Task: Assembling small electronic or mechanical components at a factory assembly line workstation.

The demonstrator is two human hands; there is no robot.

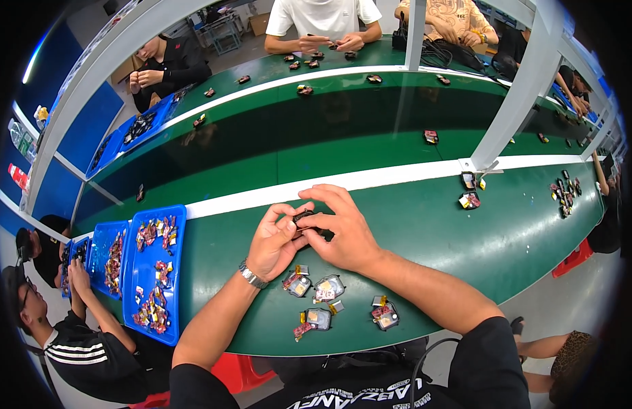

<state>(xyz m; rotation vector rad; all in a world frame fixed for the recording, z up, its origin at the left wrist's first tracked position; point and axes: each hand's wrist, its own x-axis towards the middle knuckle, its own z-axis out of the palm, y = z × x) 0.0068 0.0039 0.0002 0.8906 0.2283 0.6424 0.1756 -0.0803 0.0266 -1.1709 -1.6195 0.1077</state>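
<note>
Small black part point(304, 216), two-handed hold.
I pinch it with left hand point(271, 243) and right hand point(348, 237), apparently for steadiness; open casings point(319, 319) lie near, likely for reach.

bright light, soft glare on the table point(425, 232) (edges bend strongly).

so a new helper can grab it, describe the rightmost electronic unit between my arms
Start at the nearest glossy green tabletop. By its front edge lie four small, flat, black-rimmed electronic units. Take the rightmost unit, closest to the bare right forearm: it lies alone, while the other three cluster to its left.
</note>
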